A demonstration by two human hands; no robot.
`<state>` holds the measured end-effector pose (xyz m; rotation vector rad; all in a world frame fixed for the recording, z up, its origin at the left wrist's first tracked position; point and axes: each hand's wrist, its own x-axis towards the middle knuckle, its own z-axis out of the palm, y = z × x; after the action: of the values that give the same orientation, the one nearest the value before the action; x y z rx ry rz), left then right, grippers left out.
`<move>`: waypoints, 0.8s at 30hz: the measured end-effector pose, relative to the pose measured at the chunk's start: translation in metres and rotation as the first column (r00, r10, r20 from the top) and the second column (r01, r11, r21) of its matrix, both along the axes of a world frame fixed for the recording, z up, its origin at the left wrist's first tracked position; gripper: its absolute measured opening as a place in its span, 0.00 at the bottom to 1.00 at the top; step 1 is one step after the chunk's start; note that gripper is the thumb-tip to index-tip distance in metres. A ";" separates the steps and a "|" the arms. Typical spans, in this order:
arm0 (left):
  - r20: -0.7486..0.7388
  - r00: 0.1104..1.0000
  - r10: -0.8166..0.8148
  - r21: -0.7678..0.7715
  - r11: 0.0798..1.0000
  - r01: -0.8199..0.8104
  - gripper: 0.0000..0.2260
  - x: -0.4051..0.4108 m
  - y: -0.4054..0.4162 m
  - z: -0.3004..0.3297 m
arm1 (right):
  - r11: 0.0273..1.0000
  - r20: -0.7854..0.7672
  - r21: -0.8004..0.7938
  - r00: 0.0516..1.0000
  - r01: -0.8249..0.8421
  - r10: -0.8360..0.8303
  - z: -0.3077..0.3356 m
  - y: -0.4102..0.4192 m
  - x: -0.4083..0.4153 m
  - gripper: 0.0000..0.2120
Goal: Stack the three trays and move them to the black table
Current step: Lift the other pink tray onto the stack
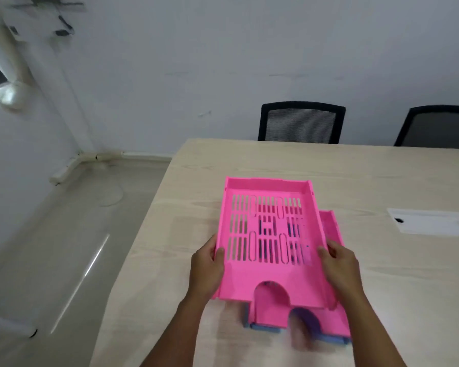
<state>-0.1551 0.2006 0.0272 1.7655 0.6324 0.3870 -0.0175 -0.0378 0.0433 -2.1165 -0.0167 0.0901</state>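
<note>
A pink slotted tray (pixel 265 276) is held in the air over the light wooden table (pixel 382 176). My left hand (pixel 207 268) grips its left wall and my right hand (pixel 341 263) grips its right wall. Below it lies a second pink tray (pixel 331 226), offset to the right and towards me, resting on a blue tray (pixel 265 328) of which only the front edge shows. The upper tray hides most of the two lower ones. No black table is in view.
Two black mesh office chairs (pixel 301 123) (pixel 435 128) stand at the table's far side against the white wall. A white cable cover plate (pixel 429 222) sits in the tabletop at right. The table's left edge drops to a glossy floor (pixel 64 247).
</note>
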 end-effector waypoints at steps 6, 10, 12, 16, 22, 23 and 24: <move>-0.039 0.998 -0.039 0.020 0.999 0.040 0.18 0.021 -0.059 -0.008 | 1.000 -0.060 0.016 0.998 0.007 -0.006 0.002 -0.067 0.005 0.15; -0.084 0.996 -0.019 -0.002 1.000 0.019 0.18 0.020 -0.077 -0.012 | 1.000 -0.099 0.020 0.995 -0.018 0.020 -0.006 -0.079 0.008 0.16; -0.103 0.995 -0.003 0.004 1.000 0.004 0.18 0.020 -0.080 -0.012 | 1.000 -0.117 0.017 0.993 -0.027 0.028 -0.011 -0.082 0.009 0.16; -0.113 0.994 0.010 0.017 1.000 -0.008 0.17 0.022 -0.084 -0.009 | 0.999 -0.127 0.012 0.991 -0.044 0.045 -0.015 -0.082 0.011 0.15; -0.108 0.994 0.019 0.073 0.997 -0.011 0.18 0.022 -0.092 -0.008 | 0.998 -0.130 -0.006 0.990 -0.058 0.057 -0.010 -0.083 0.021 0.16; -0.104 0.994 0.018 0.080 0.997 -0.010 0.18 0.022 -0.093 -0.007 | 0.998 -0.122 -0.012 0.991 -0.059 0.058 -0.008 -0.084 0.025 0.16; -0.101 0.995 0.019 0.084 0.996 -0.011 0.18 0.022 -0.094 -0.007 | 0.998 -0.120 -0.017 0.991 -0.060 0.058 -0.006 -0.085 0.028 0.16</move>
<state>-0.1330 0.1067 0.0206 1.8706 0.7112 0.3397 0.0108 -0.1231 0.0369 -2.1276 -0.0073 0.2526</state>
